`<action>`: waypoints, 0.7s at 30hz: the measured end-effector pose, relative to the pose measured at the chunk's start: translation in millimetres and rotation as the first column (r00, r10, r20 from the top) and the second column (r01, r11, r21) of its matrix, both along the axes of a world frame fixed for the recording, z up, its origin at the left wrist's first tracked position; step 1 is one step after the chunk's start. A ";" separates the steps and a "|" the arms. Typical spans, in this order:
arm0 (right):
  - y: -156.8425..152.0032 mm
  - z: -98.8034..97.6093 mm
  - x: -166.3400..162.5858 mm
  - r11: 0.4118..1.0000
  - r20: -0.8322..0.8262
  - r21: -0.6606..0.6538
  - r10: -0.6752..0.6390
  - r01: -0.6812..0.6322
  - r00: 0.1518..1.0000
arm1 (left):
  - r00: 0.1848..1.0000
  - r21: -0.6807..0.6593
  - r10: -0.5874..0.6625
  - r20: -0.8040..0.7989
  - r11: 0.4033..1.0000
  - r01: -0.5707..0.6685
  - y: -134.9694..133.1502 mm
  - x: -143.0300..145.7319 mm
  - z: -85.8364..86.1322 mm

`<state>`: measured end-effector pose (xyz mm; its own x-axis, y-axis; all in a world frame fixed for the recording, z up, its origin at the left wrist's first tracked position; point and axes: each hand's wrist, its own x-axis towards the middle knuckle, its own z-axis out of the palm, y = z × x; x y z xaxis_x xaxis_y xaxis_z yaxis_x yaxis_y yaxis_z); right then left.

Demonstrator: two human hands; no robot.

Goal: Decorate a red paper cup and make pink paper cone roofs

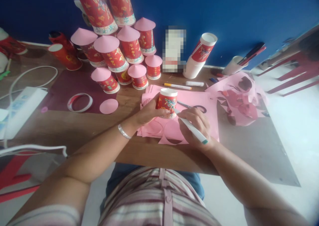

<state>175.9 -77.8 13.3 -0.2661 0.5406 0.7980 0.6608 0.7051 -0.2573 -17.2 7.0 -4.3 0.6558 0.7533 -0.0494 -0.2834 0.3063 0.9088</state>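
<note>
Holding is done by both hands over the table (99, 129). A red patterned cup (166, 101), white rim upward, is gripped by the left hand (149, 113), thumb laid across its front; whether its base is resting on the pink sheets (210, 110) below cannot be told. A white marker with a green end (193, 131) is pinched pen-fashion by the right hand (196, 121), its tip brought to the cup's lower right side. Scissors (183, 104) are partly hidden just behind the right hand. A yellow marker (177, 86) and a thick white marker (194, 83) are laid beyond the sheets. Red cups with pink cone roofs (129, 46) are grouped at far left. Nearer, a tape roll (90, 103) is set beside a pink disc (109, 106). Crumpled pink offcuts (239, 111) are heaped at right.
</note>
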 end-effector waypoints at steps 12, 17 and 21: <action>-1.4 -4.0 2.0 0.998 0.021 -0.027 0.050 -0.049 0.999 | 0.987 0.179 0.047 -0.151 0.984 -0.019 -1.3 3.4 -1.2; -3.2 -3.9 2.0 0.998 0.036 -0.020 0.053 -0.052 0.998 | 0.990 0.254 0.043 -0.136 0.967 -0.008 -0.7 5.3 -3.1; -3.1 -3.7 1.8 0.999 0.044 -0.015 0.047 -0.046 0.998 | 0.991 0.303 0.035 -0.128 0.953 0.005 0.4 6.6 -6.7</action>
